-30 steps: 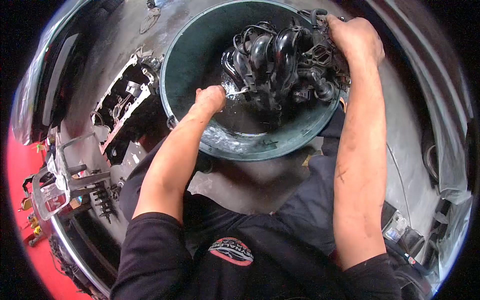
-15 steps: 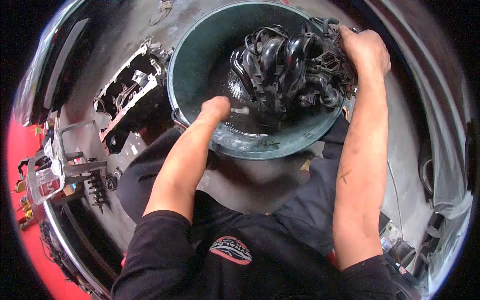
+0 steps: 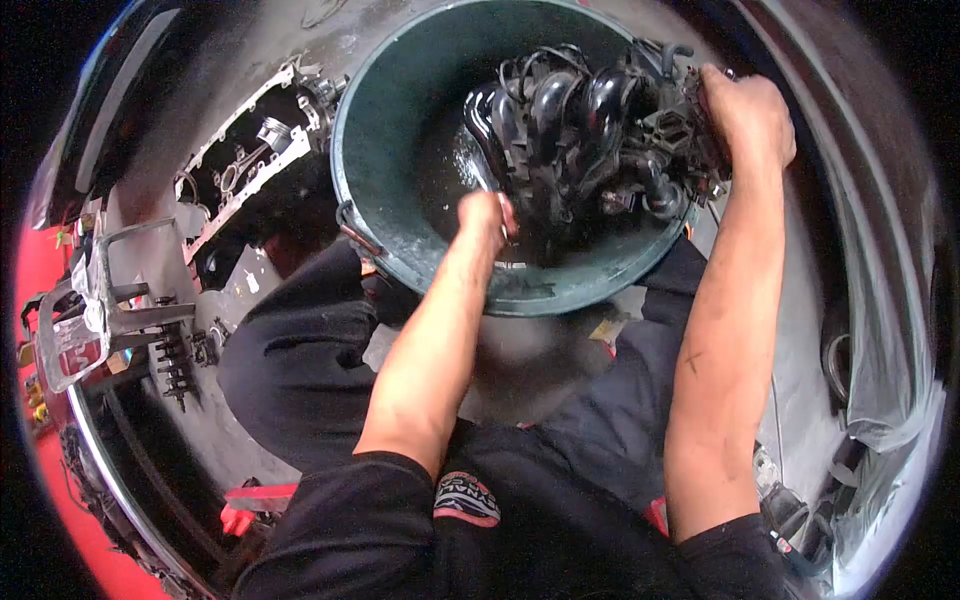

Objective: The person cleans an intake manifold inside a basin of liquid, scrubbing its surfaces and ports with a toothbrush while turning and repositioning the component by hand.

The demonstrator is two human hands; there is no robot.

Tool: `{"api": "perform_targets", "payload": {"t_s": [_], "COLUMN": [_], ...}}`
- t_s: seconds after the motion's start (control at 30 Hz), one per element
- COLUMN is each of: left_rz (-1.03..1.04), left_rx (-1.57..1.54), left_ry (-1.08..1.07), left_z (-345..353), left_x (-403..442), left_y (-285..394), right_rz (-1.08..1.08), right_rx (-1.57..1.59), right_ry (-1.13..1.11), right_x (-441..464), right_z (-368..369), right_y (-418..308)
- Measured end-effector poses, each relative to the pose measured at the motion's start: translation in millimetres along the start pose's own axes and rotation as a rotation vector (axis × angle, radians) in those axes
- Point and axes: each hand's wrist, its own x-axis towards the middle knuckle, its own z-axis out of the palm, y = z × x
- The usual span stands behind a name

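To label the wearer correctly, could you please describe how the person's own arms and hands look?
The left hand and right hand are gloveless. The left sleeve and right sleeve are short and black. A small dark cross-shaped mark shows on the right forearm.

The grey floor (image 3: 512, 370) carries a round dark green tub (image 3: 540, 292) and, left of it, an open metal engine part (image 3: 250, 194).
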Motion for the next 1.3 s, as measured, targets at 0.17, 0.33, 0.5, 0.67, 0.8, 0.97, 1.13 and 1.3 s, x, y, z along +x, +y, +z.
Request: {"api": "perform_targets", "payload": {"t_s": [0.17,0.33,0.5,0.67,0.8,0.97,1.13,1.3], "left_rz": [-0.253,-0.045,-0.294,0.271,0.546,0.639,0.606,0.721], "left_rx": [-0.110,1.169,1.914,1.217,0.824,1.278,1.462,1.740], "left_ry": [0.020,0.171,-0.147,0.343,0.261,0.277,0.217,0.197], "left_z": [13.2,-44.2,-58.5,-34.4,-17.1,22.2,4.1,-3.8], "left_x": [36.1,49.8,68.9,3.3,-34.8,-17.5,-24.5,-18.0], "left_y": [-13.3,6.3,9.4,17.2,3.3,32.2,35.8,76.3], "right_rz": [0.009,-0.005,-0.023,0.012,-0.002,-0.022,-0.041,-0.005], "right_rx": [0.011,0.015,0.034,0.020,0.005,0.007,0.057,0.179], "right_ry": [0.007,0.030,-0.008,-0.037,-0.035,-0.025,-0.019,0.099], "right_x": [-0.3,-3.8,-1.4,-1.8,-2.3,-5.0,-2.6,-28.8], "right_z": [3.4,2.0,-2.3,-3.5,-3.2,-0.9,0.2,-17.6], "right_y": [0.4,0.0,0.7,-1.0,-5.2,-0.5,2.3,-11.2]}}
